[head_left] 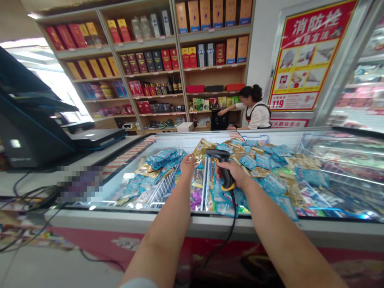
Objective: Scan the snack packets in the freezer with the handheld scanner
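Observation:
My right hand is wrapped round the grip of a black and yellow barcode scanner, whose cable hangs down over the front of the chest freezer. The scanner's head points left. Beside it, my left hand pinches the edge of a gold packet with a printed barcode, held upright just left of the scanner head. Below and around both hands lie many blue packets and more gold packets in the freezer. A white wire basket divides the left part.
At the left stand a dark checkout machine and a flat scale, with loose black cables below. Behind the freezer, a person in an apron reaches toward a black box near shelves of boxed goods.

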A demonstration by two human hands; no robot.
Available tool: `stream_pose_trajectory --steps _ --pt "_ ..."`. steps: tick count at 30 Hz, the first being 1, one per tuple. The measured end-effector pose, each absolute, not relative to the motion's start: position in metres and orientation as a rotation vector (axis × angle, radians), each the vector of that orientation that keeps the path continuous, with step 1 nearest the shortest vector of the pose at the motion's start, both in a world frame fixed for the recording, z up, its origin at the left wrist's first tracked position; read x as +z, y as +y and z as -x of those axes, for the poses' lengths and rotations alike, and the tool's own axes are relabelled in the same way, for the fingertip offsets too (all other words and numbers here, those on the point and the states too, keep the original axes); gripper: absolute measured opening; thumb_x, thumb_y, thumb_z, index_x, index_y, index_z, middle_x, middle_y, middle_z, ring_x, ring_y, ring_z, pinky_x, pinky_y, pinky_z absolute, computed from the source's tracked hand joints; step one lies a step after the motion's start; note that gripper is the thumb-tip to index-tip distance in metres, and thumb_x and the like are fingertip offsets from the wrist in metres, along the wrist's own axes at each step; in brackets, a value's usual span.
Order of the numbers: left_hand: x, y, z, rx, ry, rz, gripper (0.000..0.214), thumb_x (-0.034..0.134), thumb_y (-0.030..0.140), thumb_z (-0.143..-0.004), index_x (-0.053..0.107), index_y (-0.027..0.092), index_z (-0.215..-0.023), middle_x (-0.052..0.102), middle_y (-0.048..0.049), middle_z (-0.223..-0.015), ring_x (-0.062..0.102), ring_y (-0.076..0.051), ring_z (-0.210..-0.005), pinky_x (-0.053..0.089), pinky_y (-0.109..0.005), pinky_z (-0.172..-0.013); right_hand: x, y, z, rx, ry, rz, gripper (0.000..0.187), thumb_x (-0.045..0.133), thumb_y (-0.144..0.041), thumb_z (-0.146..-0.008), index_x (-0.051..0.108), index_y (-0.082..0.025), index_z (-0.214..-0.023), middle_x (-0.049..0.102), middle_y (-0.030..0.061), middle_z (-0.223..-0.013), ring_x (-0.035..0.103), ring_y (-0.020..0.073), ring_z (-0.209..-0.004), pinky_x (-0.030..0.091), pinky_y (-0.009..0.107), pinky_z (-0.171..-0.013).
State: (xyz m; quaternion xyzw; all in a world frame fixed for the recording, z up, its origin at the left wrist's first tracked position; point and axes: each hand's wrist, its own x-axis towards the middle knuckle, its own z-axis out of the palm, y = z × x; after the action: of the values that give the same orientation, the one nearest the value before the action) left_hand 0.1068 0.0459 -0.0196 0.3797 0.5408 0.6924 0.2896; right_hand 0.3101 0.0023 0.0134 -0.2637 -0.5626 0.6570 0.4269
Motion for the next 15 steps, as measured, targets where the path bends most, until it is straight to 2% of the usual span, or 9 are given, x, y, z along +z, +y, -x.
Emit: stream_pose_trajectory --steps 4,15 --pt "-0.0220 0.0461 -0.1072 1.812 1.566 -1.097 0.023 0.051 0.031 -0.083 0.059 0.015 -0.098 0.065 -0.0036 -0.081 0.066 -0.015 -0.068 0.054 -0.027 -0.064 0.0147 0.0006 -0.3089 1.661 -1.366 0.660 0.027 0.067 -0.038 -0.073 0.063 -0.014 -0.060 0.062 0.0037 -0.052 0.055 0.0129 -0.045 0.046 0.024 -0.046" --pt "-0.0239 0.0479 -0.1042 1.764 1.711 -1.120 0.024 0.049 0.029 -0.085 0.059 0.015 -0.102 0.068 -0.0076 -0.091 0.069 -0.017 -0.073 0.052 -0.027 -0.068 0.0061 0.0105 -0.3096 1.688 -1.280 0.653 0.025 0.064 -0.036 -0.075 0.065 -0.014 -0.063 0.061 0.0030 -0.052 0.056 0.0131 -0.044 0.045 0.024 -0.045"
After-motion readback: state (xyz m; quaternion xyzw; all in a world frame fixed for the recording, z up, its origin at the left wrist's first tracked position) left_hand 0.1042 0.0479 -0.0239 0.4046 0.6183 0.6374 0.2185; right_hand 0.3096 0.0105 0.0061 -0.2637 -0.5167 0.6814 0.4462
